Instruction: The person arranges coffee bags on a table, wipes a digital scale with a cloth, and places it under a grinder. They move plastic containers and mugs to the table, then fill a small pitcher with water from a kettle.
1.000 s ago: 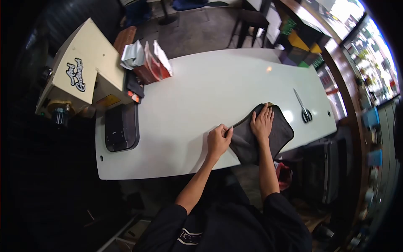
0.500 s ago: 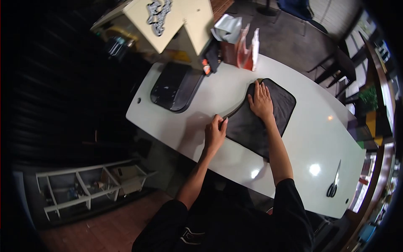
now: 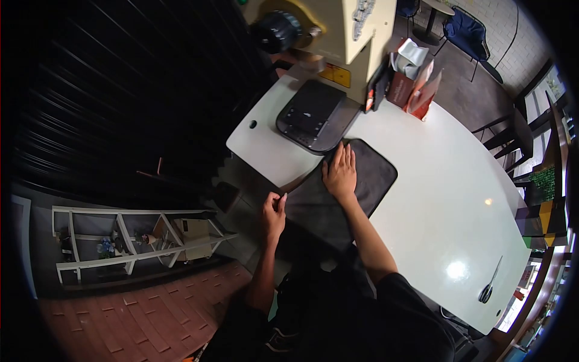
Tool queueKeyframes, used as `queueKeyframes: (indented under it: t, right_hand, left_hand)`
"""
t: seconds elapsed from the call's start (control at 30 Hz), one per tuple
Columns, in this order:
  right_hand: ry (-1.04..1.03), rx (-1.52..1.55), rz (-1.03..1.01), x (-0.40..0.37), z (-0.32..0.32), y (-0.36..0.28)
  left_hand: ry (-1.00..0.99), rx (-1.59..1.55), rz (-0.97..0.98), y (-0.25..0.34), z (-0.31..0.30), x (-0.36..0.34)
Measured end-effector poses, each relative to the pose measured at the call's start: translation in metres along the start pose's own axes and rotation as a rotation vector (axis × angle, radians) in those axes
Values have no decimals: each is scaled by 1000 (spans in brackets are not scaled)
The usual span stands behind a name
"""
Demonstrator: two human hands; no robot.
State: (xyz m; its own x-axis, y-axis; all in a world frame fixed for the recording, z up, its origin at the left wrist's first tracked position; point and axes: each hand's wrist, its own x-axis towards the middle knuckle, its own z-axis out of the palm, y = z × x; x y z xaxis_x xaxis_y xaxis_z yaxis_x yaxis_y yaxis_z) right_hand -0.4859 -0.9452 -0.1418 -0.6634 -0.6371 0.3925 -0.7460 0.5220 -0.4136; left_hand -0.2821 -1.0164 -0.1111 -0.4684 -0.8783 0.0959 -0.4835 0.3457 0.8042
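Observation:
A flat black panel (image 3: 369, 175) with rounded corners and a raised border lies partly on the white table and reaches out over its front edge. What it is for cannot be seen; it looks like soft sheet or fabric. My right hand (image 3: 341, 176) rests flat on its upper part, fingers stretched out. My left hand (image 3: 274, 216) pinches the panel's left edge between thumb and fingers, off the table's front. Just beyond my right fingertips is the black base plate (image 3: 307, 117) of a cream-coloured machine (image 3: 368, 30); the panel's far edge is close to it.
Scissors (image 3: 486, 292) lie at the right end of the white table (image 3: 434, 211). Red and silver bags (image 3: 416, 84) stand at the back beside the machine. A white shelf frame (image 3: 126, 235) is low on the left, with black corrugated wall (image 3: 132, 108) above. Chairs (image 3: 467, 36) stand behind.
Both hands have brought the panel leftward along the table, up to the machine's base and partly over the front edge. My view has swung as well. Both hands keep their hold or contact.

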Motion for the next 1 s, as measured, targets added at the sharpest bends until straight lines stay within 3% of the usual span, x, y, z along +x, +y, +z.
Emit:
queueKeyframes:
  t: [0.1,0.17,0.23,0.3,0.33,0.37,0.43,0.5,0.57,0.63,0.7,0.77,0.83,0.9,1.0]
  right_hand:
    - [47,-31,172,-19,14,-56]
    - [55,-21,251,-26,25,-96]
    - [35,33,143,-29,45,-124]
    - [-39,-115,-22,-26,84,-148]
    - [-84,67,-123,-20,92,-157]
    - [-129,249,-224,-15,98,-161]
    - [-217,306,-279,-10,89,-166]
    - [-336,550,-342,-10,78,-165]
    - [-322,547,-352,-30,48,-158]
    - [-138,357,-77,-61,13,-151]
    - [41,339,189,-92,-13,-129]
    - [221,180,429,-116,-46,-93]
    - [268,-64,736,-143,-68,-52]
    - [292,-233,863,-157,-89,-21]
    - [174,-482,926,-155,-78,-1]
  left_hand:
    - [95,-35,105,-48,-27,14]
    - [168,112,153,-79,-48,28]
    - [288,286,174,-96,-72,44]
    - [323,340,60,-105,-98,60]
    - [445,235,189,-107,-105,74]
    - [416,266,71,-109,-116,80]
    - [466,288,63,-107,-128,96]
    - [505,266,126,-98,-127,108]
    - [548,236,187,-90,-118,112]
    - [480,-45,261,-74,-89,108]
    - [218,-430,309,-47,-50,88]
    - [-152,-568,335,-11,-26,53]
    - [-448,-445,525,15,-16,22]
    - [-670,-454,639,36,-6,-4]
    - [-650,-438,577,31,7,-15]
